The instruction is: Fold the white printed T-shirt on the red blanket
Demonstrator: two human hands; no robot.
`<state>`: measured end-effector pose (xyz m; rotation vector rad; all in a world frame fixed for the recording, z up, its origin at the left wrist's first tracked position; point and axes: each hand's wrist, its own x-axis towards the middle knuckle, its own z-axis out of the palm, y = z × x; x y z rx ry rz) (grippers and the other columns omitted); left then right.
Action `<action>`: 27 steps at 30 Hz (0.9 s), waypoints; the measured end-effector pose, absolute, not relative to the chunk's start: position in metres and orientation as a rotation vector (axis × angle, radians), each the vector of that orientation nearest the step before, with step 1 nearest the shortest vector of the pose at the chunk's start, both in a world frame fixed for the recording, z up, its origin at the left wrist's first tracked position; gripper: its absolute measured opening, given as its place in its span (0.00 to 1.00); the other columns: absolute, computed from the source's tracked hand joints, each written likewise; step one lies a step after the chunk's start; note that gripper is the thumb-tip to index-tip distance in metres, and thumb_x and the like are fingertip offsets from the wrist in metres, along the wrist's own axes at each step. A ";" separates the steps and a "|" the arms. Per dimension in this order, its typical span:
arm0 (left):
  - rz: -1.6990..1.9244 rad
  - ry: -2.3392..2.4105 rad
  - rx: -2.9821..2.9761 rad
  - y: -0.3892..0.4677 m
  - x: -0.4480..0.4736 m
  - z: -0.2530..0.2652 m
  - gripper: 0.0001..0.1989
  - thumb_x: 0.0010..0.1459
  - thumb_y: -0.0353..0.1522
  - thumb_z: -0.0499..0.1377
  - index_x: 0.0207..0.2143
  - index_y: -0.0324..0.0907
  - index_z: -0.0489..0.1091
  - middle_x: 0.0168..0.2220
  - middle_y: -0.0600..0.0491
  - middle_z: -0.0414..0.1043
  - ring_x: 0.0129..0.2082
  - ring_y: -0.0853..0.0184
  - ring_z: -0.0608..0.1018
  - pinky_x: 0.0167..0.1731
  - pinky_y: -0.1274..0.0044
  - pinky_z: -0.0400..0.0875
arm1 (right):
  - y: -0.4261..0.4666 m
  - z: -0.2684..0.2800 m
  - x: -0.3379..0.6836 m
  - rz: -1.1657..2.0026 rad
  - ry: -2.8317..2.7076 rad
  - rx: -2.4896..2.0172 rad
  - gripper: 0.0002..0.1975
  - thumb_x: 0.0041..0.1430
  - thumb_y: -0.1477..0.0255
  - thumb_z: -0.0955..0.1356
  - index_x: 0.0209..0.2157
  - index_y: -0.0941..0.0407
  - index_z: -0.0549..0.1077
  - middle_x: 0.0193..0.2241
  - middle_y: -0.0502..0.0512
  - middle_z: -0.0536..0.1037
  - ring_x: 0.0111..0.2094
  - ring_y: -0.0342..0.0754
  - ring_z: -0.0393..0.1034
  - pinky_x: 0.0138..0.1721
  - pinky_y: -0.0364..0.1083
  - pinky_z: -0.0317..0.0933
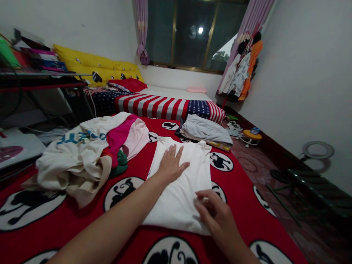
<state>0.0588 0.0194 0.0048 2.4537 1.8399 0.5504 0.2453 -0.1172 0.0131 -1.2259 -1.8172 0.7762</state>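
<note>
A white folded shirt (181, 190) lies in front of me on the red blanket (242, 205) with black-and-white cat patterns. Flat on the shirt's upper part rests my left hand (172, 165), its fingers stretched out and the thumb spread. My right hand (216, 212) is at the shirt's lower right edge, fingers loosely curled with a gap between thumb and forefinger; no cloth shows in its grasp. Beyond the shirt sits a stack of folded clothes (206, 130), grey on top. To the left is a loose pile of clothes (79, 157) in cream, magenta, pink and green.
A bed (154, 106) with a striped and starred cover stands below the window. At left is a cluttered desk (41, 79). Clothes hang on a rack (242, 69) by the right curtain. A dark slatted chair (319, 187) and a small orange stool (251, 135) stand on the right-hand floor.
</note>
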 end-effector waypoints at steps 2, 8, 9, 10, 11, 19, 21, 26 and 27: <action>0.580 1.836 2.440 0.020 0.059 0.005 0.37 0.62 0.52 0.44 0.67 0.40 0.45 0.67 0.38 0.40 0.67 0.51 0.43 0.63 0.59 0.43 | -0.093 0.021 0.253 0.765 -1.697 -1.297 0.12 0.59 0.65 0.65 0.42 0.56 0.70 0.33 0.55 0.74 0.27 0.44 0.66 0.26 0.43 0.61; 0.689 1.808 2.418 0.020 0.060 0.004 0.38 0.61 0.54 0.43 0.66 0.42 0.47 0.67 0.39 0.42 0.67 0.50 0.43 0.63 0.59 0.44 | 0.039 0.046 0.266 0.543 -1.505 -1.486 0.24 0.49 0.63 0.69 0.46 0.61 0.69 0.38 0.61 0.77 0.35 0.50 0.71 0.30 0.44 0.64; 0.701 1.800 2.412 0.020 0.060 0.004 0.38 0.61 0.53 0.43 0.66 0.42 0.47 0.67 0.39 0.42 0.67 0.50 0.43 0.63 0.59 0.44 | 0.060 0.046 0.265 0.509 -1.476 -1.558 0.25 0.48 0.64 0.69 0.47 0.63 0.69 0.38 0.62 0.77 0.34 0.50 0.72 0.30 0.44 0.64; 0.709 1.790 2.406 0.020 0.059 0.004 0.37 0.61 0.53 0.44 0.66 0.42 0.47 0.67 0.39 0.42 0.67 0.50 0.43 0.63 0.59 0.44 | 0.077 0.045 0.263 0.486 -1.457 -1.618 0.26 0.47 0.65 0.69 0.47 0.64 0.69 0.37 0.62 0.77 0.34 0.51 0.72 0.30 0.44 0.63; 0.715 1.781 2.400 0.019 0.059 0.005 0.37 0.62 0.53 0.44 0.66 0.42 0.46 0.67 0.39 0.42 0.67 0.50 0.43 0.63 0.59 0.44 | 0.091 0.044 0.261 0.473 -1.441 -1.666 0.25 0.46 0.66 0.70 0.46 0.64 0.70 0.36 0.63 0.78 0.34 0.51 0.72 0.30 0.44 0.63; 0.883 1.761 2.319 0.019 0.058 0.005 0.36 0.63 0.51 0.45 0.66 0.42 0.45 0.68 0.40 0.39 0.67 0.52 0.42 0.63 0.59 0.47 | 0.125 0.036 0.253 0.622 -1.442 -1.740 0.12 0.53 0.71 0.64 0.33 0.63 0.77 0.27 0.60 0.80 0.26 0.50 0.74 0.25 0.44 0.64; 0.913 1.778 2.296 0.020 0.058 0.005 0.35 0.63 0.50 0.44 0.67 0.42 0.44 0.68 0.41 0.39 0.67 0.52 0.43 0.63 0.60 0.48 | 0.127 0.034 0.254 0.633 -1.473 -1.749 0.13 0.55 0.71 0.63 0.33 0.62 0.78 0.28 0.60 0.80 0.27 0.50 0.75 0.27 0.45 0.65; 0.758 1.824 2.305 0.022 0.059 0.006 0.34 0.64 0.48 0.45 0.66 0.40 0.49 0.67 0.39 0.43 0.67 0.49 0.45 0.63 0.60 0.46 | 0.124 0.035 0.251 0.410 -1.574 -1.856 0.08 0.51 0.73 0.67 0.30 0.61 0.78 0.32 0.64 0.80 0.42 0.60 0.73 0.42 0.53 0.64; 0.730 1.827 2.308 0.022 0.059 0.006 0.34 0.63 0.48 0.46 0.66 0.39 0.49 0.67 0.39 0.43 0.67 0.49 0.45 0.63 0.60 0.45 | 0.122 0.038 0.248 0.332 -1.589 -1.880 0.08 0.50 0.74 0.68 0.32 0.61 0.78 0.36 0.66 0.79 0.46 0.63 0.71 0.46 0.56 0.61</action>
